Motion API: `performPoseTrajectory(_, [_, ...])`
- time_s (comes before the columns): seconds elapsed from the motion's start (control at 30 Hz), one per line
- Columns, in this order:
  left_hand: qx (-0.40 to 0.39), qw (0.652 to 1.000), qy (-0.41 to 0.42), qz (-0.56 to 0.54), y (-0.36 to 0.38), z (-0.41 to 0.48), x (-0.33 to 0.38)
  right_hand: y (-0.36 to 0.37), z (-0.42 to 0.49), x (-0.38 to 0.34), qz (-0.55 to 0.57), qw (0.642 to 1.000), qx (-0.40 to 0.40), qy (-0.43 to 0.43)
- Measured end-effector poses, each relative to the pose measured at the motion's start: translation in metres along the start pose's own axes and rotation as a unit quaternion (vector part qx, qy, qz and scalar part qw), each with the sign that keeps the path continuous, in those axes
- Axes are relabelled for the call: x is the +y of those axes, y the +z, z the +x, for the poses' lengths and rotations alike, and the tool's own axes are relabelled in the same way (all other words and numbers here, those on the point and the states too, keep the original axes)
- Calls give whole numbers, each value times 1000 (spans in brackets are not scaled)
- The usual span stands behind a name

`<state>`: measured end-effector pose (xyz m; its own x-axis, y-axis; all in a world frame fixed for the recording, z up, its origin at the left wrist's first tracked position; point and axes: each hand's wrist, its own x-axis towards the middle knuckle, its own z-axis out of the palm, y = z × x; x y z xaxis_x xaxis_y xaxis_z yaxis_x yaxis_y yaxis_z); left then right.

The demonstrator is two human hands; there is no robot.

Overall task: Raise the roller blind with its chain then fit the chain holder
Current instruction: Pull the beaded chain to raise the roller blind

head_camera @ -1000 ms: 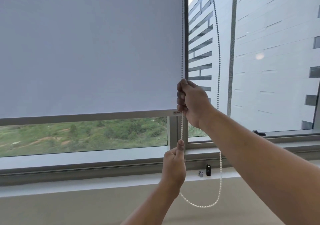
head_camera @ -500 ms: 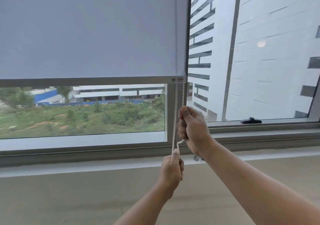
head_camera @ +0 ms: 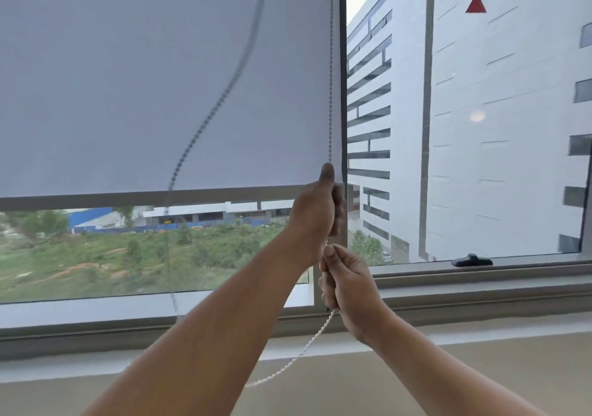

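Note:
The grey roller blind point(head_camera: 134, 79) hangs over the left pane, its bottom rail point(head_camera: 112, 198) about mid-height. Along the blind's right edge runs a taut strand of the bead chain point(head_camera: 331, 79). My left hand point(head_camera: 315, 214) is closed on that strand by the rail's right end. Just below it my right hand point(head_camera: 347, 282) pinches the same chain. A loose strand point(head_camera: 221, 98) bows left across the fabric, and the white lower loop point(head_camera: 301, 353) trails under my right hand. I see no chain holder.
A dark window mullion point(head_camera: 342, 63) stands right behind the chain. A black window handle point(head_camera: 471, 260) sits on the right pane's lower frame. The grey sill ledge point(head_camera: 496, 329) runs across below the window, with a beige wall beneath it.
The blind's bottom rail has risen. My left hand has moved up above my right, which came down the chain. The loose strand has swung left across the blind.

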<state>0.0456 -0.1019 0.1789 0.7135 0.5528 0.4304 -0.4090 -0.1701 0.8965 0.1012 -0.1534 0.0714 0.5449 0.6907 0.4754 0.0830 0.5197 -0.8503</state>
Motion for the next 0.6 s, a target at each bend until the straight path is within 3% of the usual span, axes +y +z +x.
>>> performPoseTrajectory(0.1, [39,999,7,-28,2,-1,1,7,-4,0,6,1000,-6,4])
performPoseTrajectory(0.37, [14,997,0,-75,-3,-17,-17,4,-26,7,-7,1000,-11,-6])
performPoseTrajectory(0.6, [34,992,-118,-15,-15,-63,-109,-28,-82,68,-131,986,-36,92])
